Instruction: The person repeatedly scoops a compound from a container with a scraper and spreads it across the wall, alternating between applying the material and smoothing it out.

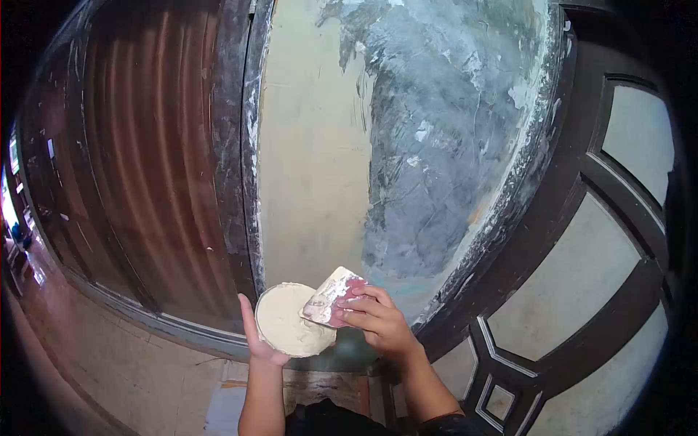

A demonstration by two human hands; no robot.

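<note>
1. Head view: one wall (436, 145) fills the middle, its surface in two parts: a smooth, matte beige coat (313, 167) on the left and a rough, mottled blue-grey area on the right, flecked with white.
2. One dark-framed door (538, 327) stands at the right, with at least four pale, flat panels and one small diamond-shaped inset.
3. One reddish-brown, vertically rippled surface (153, 145) spans the left, edged by dark, scuffed posts.
4. One stretch of tan floor (145, 349) shows at lower left.
5. Two bare hands are present. The left hand (260, 347) supports the bowl from below, thumb up along its side, other fingers hidden; the right hand (382, 327) grips the scraper.
6. One round bowl (259, 330) sits in front of the wall's lower part, filled with thick cream paste (280, 312).
7. One flat, roughly rectangular, dull-red scraper (331, 294), smeared white, overlaps the paste; I cannot tell whether they touch.
</note>
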